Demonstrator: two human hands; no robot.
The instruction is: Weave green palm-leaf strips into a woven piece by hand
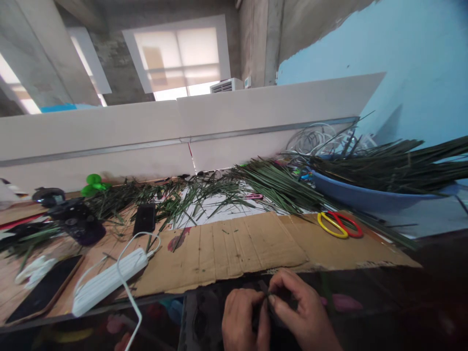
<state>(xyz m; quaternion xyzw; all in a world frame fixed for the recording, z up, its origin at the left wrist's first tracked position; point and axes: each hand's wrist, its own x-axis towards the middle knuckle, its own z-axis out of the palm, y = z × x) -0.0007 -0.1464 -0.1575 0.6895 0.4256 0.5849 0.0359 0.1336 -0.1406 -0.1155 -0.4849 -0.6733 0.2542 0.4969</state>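
My left hand (243, 317) and my right hand (298, 307) meet just in front of the table's near edge, fingertips nearly touching. Both are closed in a pinch on a thin dark strip (263, 287), which looks like a piece of leaf; most of it is hidden by the fingers. Beyond them a flattened sheet of cardboard (234, 243) lies along the table edge. Scissors (339, 225) with one yellow and one red handle loop rest on its right part. Long green leaf blades (274, 183) are bundled behind the cardboard, with shorter cut pieces (204, 195) scattered to their left.
At the right, a blue basin (351, 192) holds more long leaves. To the left lie a white power strip (109, 282) with a looping cord, a phone (46, 290), a small black device (145, 219) and a dark cup (78, 222). A white partition (146, 126) stands behind.
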